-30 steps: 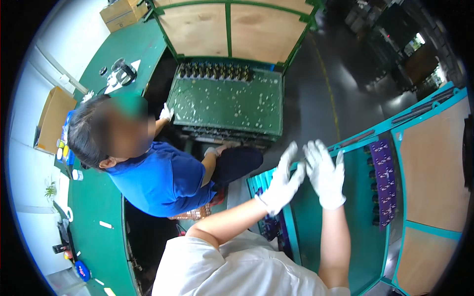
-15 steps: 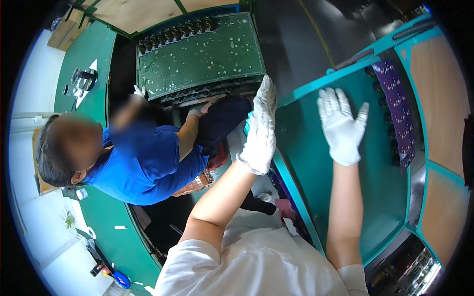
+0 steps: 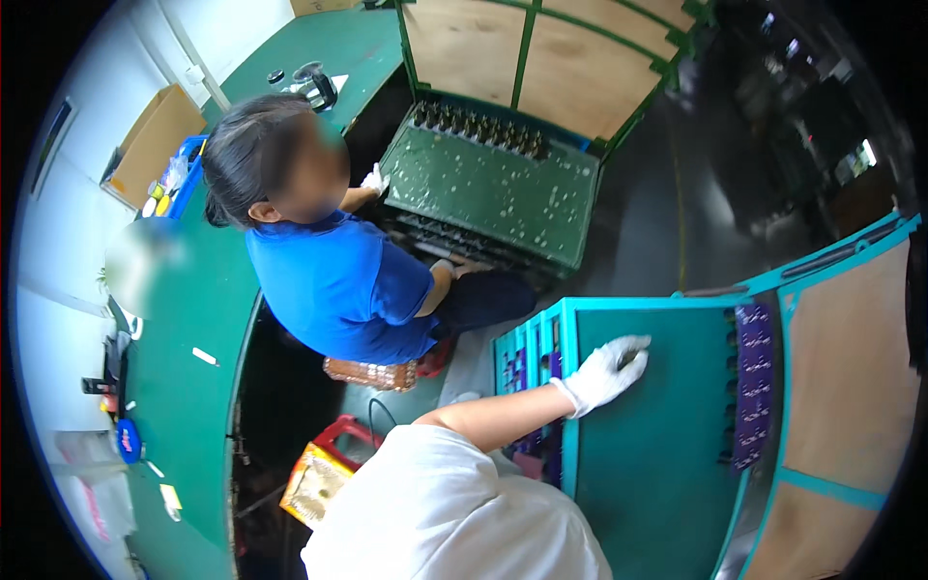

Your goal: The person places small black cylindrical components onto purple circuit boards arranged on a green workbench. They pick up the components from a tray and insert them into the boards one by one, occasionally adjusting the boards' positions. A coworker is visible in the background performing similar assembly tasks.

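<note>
My left hand (image 3: 607,373), in a white glove, reaches over the green top of a teal-framed cart (image 3: 657,406). Its thumb and fingers curl toward each other around a small dark spot, too small to name. Along the cart's far right side stands a purple patterned strip (image 3: 753,387) with a row of dark round parts (image 3: 730,387) beside it, apart from my hand. My right hand is out of view.
A co-worker in a blue shirt (image 3: 338,280) sits to the left, one gloved hand at a speckled green cart (image 3: 493,193) bearing a row of dark parts (image 3: 478,128). A long green workbench (image 3: 193,387) runs down the left. A red stool (image 3: 348,435) stands near me.
The view has swung, so the co-worker and carts appear shifted. My left hand has gone from raised and extended to curled over the cart top; my right hand, spread there before, has left the view.
</note>
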`<state>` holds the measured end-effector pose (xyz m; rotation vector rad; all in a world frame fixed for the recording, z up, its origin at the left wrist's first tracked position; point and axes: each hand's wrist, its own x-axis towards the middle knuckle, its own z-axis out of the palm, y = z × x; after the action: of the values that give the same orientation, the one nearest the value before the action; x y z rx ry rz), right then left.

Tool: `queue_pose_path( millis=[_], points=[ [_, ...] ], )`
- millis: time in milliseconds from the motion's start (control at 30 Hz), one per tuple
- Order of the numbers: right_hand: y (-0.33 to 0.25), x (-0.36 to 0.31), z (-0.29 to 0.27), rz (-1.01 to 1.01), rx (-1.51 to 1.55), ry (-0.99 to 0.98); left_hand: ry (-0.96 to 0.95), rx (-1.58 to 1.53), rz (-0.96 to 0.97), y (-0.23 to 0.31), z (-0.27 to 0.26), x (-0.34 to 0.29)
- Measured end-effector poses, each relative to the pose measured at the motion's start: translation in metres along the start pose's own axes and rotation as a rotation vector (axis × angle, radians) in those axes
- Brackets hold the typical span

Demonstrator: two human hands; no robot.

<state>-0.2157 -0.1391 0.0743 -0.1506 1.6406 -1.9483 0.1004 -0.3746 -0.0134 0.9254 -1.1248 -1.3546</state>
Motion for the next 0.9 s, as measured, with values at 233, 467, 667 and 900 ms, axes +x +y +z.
queue_pose_path(
  millis=[233, 467, 667, 900],
  points=[
    [0.011, -0.030, 0.069, -0.433, -0.675, -0.211, -0.183, 0.316, 0.168, 0.008, -0.010, -0.009],
    [0.014, -0.053, 0.048, -0.601, -1.048, -0.174, -0.184, 0.386, 0.139, 0.009, -0.013, -0.015],
    [0.075, 0.015, -0.021, -0.418, -1.116, -0.130, -0.326, 0.386, 0.131, 0.019, -0.012, -0.012],
    [0.072, 0.041, 0.006, -0.508, -1.535, 0.130, -0.484, 0.433, 0.155, 0.019, 0.014, 0.029]
  ],
)
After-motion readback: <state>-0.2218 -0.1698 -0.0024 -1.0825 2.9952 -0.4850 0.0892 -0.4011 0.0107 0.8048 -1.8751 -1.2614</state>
